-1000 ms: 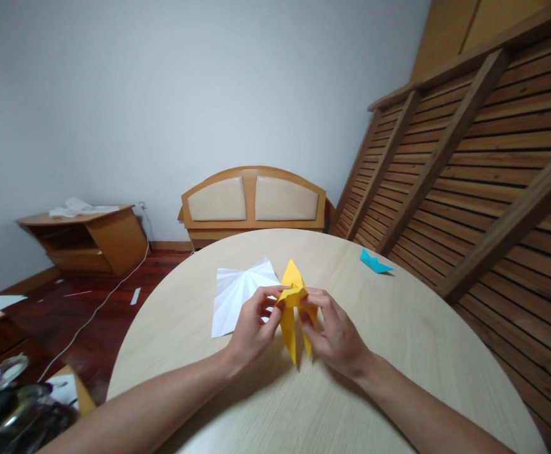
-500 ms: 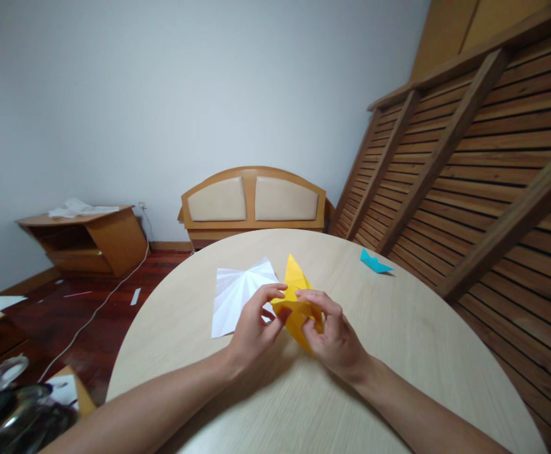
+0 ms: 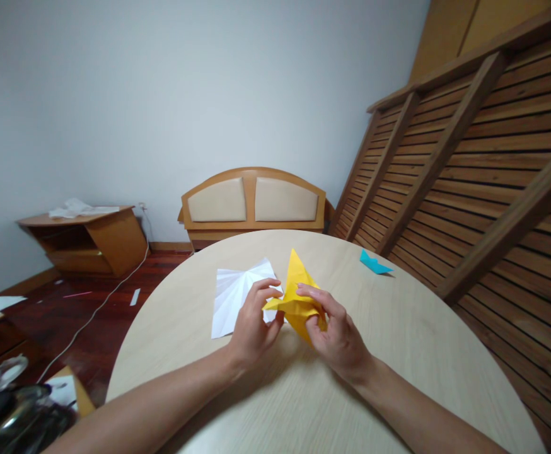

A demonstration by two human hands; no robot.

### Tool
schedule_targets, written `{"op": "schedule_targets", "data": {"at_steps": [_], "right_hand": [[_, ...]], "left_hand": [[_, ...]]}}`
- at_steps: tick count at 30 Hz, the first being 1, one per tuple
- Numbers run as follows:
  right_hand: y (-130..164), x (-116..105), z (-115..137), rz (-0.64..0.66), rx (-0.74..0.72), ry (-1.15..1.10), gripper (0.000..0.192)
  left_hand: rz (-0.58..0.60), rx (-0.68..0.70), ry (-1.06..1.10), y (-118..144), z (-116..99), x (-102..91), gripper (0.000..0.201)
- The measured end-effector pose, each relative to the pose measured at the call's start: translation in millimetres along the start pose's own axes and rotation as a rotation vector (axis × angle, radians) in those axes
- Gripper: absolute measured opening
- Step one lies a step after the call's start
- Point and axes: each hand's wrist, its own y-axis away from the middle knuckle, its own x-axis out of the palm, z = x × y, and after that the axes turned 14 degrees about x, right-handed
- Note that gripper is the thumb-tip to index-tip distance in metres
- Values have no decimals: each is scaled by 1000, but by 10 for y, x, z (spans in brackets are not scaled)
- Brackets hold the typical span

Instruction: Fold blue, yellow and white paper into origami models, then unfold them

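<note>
A folded yellow paper model (image 3: 298,296) is held just above the round pale wooden table (image 3: 398,340), its pointed tip aimed up and away from me. My left hand (image 3: 253,328) pinches its left flap between thumb and fingers. My right hand (image 3: 335,331) grips its right side, fingers curled over the fold. Behind my left hand lies a creased white sheet of paper (image 3: 237,291), flat on the table.
A small blue folded paper piece (image 3: 374,262) lies at the table's far right. A wooden headboard (image 3: 254,203) leans on the wall beyond the table, a slatted wooden frame (image 3: 469,164) to the right. A low cabinet (image 3: 86,238) and a white cable (image 3: 100,302) occupy the floor at left.
The yellow model's two long lower points, hanging down a second ago, have been folded up; the piece is now shorter and wider, and its tip has risen slightly. Both hands stayed in place.
</note>
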Motion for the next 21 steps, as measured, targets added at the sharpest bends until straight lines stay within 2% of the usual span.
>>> {"op": "schedule_targets", "data": {"at_steps": [3,6,8,11,15,17,21], "right_hand": [[9,10,-17,-10,21,-39,74],[14,18,-39,-16,65,-109,71],[6,13,-47,-28,98,-136,62],[-20,-14,-61,-43,187,-68,40],[-35,-48,-160,-26,261,24,30],[-23,-62,-239,-21,270,15,34],[-6,-116,-352,-4,209,52,43]], "left_hand": [[-109,-195,56,9,46,38,29],[-63,-410,190,7,48,65,14],[-14,-477,274,-1,37,75,10],[-1,-515,329,-15,15,75,16],[13,-414,299,-24,-33,30,10],[57,-290,244,-25,-64,-3,5],[86,-37,185,-28,-115,-37,12]]}}
